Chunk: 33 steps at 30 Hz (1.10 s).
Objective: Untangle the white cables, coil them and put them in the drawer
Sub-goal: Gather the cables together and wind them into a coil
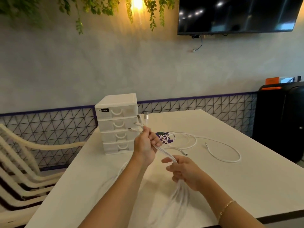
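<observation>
White cables are being held as one bundle point(166, 154) between two hands above a white table point(246, 186). The left hand point(145, 145) is gripping the bundle near its plug ends, fingers curled tightly round it, and the right hand point(184, 171) is closing round the same bundle lower down, nearer the person. The stretch between the hands is running diagonally, from upper left, towards the drawer unit, down to lower right. About four plug ends point(137, 125) are fanning out above the left fist, pointing up and left towards the drawers; the exact count is hard to tell because of blur. Below the right hand the strands are hanging down in a smeared sweep, so their number cannot be told.

Two loose cables seem to be lying on the table to the right of the hands: a looped one point(185, 140) crossing a purple sticker point(164, 137), and a longer one point(227, 153) curving out in a wide arc with its long axis running left to right. One white drawer unit point(117, 124) is standing at the far left of the table, showing four drawers, all pushed in. A gold bracelet point(226, 208) is sitting on the right wrist.
</observation>
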Tool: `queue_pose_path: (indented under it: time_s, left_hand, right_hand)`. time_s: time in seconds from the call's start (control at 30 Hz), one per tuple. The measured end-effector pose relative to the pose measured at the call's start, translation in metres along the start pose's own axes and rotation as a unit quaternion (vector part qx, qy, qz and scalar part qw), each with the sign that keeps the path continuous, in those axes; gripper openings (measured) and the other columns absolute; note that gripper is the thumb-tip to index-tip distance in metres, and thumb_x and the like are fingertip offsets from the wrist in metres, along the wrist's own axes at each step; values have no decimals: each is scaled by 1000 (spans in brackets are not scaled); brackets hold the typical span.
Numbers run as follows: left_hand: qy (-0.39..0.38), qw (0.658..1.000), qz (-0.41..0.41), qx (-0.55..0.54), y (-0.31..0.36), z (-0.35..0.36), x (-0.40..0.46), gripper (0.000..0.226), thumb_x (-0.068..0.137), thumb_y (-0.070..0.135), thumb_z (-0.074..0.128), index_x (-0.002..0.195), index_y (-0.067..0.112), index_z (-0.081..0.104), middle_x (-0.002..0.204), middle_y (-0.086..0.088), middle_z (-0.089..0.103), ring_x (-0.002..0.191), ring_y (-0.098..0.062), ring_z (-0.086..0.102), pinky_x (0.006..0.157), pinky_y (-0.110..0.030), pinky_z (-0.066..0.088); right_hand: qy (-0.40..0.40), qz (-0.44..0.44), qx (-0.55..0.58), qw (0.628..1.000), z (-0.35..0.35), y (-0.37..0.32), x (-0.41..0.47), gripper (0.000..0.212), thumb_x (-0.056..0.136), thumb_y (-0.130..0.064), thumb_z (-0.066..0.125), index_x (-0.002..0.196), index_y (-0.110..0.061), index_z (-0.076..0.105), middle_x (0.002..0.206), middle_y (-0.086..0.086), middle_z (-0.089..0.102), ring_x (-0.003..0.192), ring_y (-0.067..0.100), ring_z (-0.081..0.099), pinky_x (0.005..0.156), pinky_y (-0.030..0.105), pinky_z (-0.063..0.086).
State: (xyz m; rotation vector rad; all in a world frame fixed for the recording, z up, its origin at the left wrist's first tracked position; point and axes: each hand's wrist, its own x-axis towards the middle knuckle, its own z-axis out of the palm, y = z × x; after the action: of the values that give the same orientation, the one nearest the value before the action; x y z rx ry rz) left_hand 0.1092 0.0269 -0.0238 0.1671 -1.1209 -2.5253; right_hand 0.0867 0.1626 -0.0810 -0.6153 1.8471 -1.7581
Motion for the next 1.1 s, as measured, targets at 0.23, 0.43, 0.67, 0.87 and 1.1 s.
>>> queue_pose_path:
  time_s: [0.23,0.43,0.67,0.87,1.1]
  left_hand:
    - [62,996,55,-34,26,-18,4,41,102,36,29,66,17,35,40,7,25,33,-7,22,35,-16,24]
    - [112,990,70,-39,26,-34,-5,45,97,46,37,61,20,30,43,6,22,35,-9,19,37,-16,20]
    - [182,976,109,-49,41,-42,-5,48,94,49,43,59,20,29,40,8,22,34,-9,18,34,-17,20]
    - [222,967,114,-45,42,-63,-1,46,96,49,40,62,21,26,37,9,20,30,-8,17,33,-15,16]
    - [228,969,83,-47,22,-56,-5,48,96,49,40,60,19,27,37,9,21,30,-8,17,33,-14,16]
  right_hand:
    - [102,-32,-412,905,-50,-1,13,21,88,-26,60,67,-26,56,65,-9,53,72,12,51,67,25,37]
    - [167,-6,-607,777,-85,-23,16,19,89,-41,55,95,-27,65,102,1,66,99,23,58,72,28,41]
    - [244,-2,-713,657,-136,-36,17,18,87,-39,54,98,-27,62,101,-1,68,98,22,62,75,29,48]
    - [271,20,-732,624,-146,-25,13,26,91,-46,50,99,-24,61,95,-3,66,93,19,61,68,26,41]
    - [148,221,-751,604,-92,-53,17,97,67,-43,79,143,-13,25,140,12,38,130,32,34,105,48,31]
